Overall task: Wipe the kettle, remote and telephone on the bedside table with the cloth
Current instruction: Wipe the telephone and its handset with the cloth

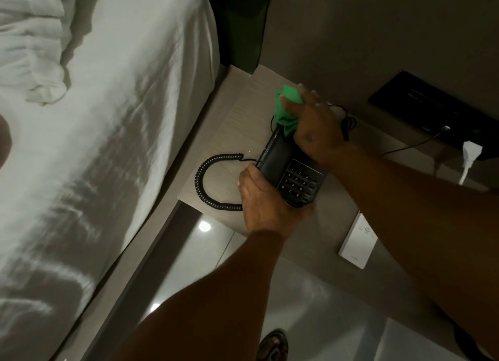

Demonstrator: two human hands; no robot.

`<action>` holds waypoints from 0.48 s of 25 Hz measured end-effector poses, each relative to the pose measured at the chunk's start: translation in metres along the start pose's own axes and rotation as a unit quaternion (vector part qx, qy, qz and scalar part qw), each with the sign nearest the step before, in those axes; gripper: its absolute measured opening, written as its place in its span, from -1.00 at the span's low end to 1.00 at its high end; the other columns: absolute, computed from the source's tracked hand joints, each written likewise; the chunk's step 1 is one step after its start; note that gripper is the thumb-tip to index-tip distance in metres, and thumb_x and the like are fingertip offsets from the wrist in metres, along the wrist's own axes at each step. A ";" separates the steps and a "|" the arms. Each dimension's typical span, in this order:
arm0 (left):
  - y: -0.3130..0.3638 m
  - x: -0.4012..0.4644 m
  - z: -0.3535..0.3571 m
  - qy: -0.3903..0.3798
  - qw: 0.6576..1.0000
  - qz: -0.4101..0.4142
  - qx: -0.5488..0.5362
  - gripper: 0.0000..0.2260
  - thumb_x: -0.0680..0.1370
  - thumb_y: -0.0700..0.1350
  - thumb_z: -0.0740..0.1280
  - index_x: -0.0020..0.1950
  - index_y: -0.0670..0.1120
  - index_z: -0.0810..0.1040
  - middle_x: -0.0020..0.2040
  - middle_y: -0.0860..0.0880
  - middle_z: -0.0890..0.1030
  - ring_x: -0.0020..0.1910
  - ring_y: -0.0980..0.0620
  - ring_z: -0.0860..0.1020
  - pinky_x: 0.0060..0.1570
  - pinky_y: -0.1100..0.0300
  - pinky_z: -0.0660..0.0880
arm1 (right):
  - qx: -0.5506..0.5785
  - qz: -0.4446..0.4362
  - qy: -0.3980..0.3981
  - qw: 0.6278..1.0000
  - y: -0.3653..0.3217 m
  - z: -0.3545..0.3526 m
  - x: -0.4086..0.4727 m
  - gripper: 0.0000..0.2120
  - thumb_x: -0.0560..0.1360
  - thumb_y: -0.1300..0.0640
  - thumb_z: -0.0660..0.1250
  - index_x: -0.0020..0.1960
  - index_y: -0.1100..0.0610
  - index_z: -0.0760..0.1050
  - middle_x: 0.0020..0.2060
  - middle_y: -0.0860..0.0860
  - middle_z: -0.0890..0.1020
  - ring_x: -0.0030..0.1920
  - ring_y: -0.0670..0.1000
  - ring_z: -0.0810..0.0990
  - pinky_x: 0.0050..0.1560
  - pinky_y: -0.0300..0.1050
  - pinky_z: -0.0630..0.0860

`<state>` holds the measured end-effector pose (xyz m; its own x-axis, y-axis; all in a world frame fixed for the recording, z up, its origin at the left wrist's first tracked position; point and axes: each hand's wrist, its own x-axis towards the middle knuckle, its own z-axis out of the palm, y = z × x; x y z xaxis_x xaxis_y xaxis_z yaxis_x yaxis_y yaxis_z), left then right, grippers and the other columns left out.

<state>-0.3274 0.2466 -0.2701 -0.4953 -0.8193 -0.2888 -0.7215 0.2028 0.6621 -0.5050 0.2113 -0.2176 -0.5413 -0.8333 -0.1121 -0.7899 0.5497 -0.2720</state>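
On the left, the black coiled handset cord (pixel 213 182) loops loose over the pale wood-grain counter (pixel 243 112), beside the white-sheeted bed (pixel 121 117). Next, the left hand (pixel 266 198) braces the near end of the black push-button desk telephone (pixel 293 175), its fingers wrapped around the near corner, thumb along the handset side. That steadying looks worth having, since the phone would likely slide under pressure. The telephone sits mid-counter, handset in its cradle. Further right, the right hand (pixel 314 123) presses the bunched green cloth (pixel 286 109) onto the far end of the handset, fingers curled over the fabric. A good stroke would probably run the length of the handset toward the keypad, light over the buttons. No kettle or remote is visible here.
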 end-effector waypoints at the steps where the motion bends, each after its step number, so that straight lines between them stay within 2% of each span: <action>1: 0.000 0.000 -0.001 -0.003 1.000 -0.003 0.000 0.34 0.04 0.36 0.58 0.59 -0.11 -0.05 0.52 -0.16 0.22 0.54 -0.18 0.23 0.48 -0.15 0.34 | 0.002 0.007 -0.003 1.000 -0.003 -0.001 -0.001 -0.34 0.43 0.40 0.26 0.47 0.00 0.29 0.55 0.19 0.11 0.49 0.33 0.08 0.49 0.17 0.15; 4: 0.002 0.001 -0.002 -0.018 0.999 -0.020 -0.017 0.30 0.07 0.41 0.49 0.60 -0.11 -0.05 0.54 -0.17 0.19 0.54 -0.19 0.22 0.47 -0.14 0.35 | -0.058 -0.050 -0.011 0.997 -0.021 0.013 -0.046 -0.32 0.43 0.31 0.19 0.51 -0.04 0.18 0.57 0.16 0.01 0.53 0.31 -0.06 0.51 0.29 -0.03; 7: 0.002 0.001 0.000 -0.019 0.999 -0.016 -0.027 0.18 0.14 0.44 0.27 0.60 -0.12 -0.02 0.55 -0.17 0.19 0.55 -0.18 0.19 0.47 -0.16 0.34 | -0.042 -0.086 -0.038 0.995 -0.037 0.025 -0.083 -0.39 0.43 0.19 0.15 0.47 -0.05 0.24 0.57 0.12 0.07 0.53 0.29 -0.08 0.49 0.29 -0.15; 10: 0.002 -0.001 -0.001 -0.016 0.999 -0.025 -0.017 0.30 0.06 0.41 0.49 0.59 -0.08 -0.06 0.55 -0.17 0.17 0.56 -0.19 0.19 0.49 -0.16 0.33 | -0.079 -0.047 -0.027 0.995 -0.021 0.015 -0.036 -0.35 0.43 0.29 0.26 0.48 -0.04 0.23 0.56 0.16 0.08 0.51 0.31 0.01 0.51 0.28 0.00; 12: 0.000 -0.001 0.000 -0.017 1.000 -0.021 -0.003 0.35 0.03 0.36 0.58 0.59 -0.08 -0.07 0.55 -0.17 0.17 0.56 -0.19 0.18 0.49 -0.16 0.32 | -0.015 0.022 -0.021 0.999 -0.008 0.003 -0.001 -0.40 0.48 0.34 0.23 0.47 -0.02 0.28 0.55 0.17 0.11 0.51 0.30 0.06 0.52 0.16 0.05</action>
<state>-0.3266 0.2474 -0.2694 -0.4807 -0.8081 -0.3405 -0.7390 0.1642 0.6534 -0.4971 0.2075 -0.2178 -0.5637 -0.8097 -0.1635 -0.7743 0.5869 -0.2367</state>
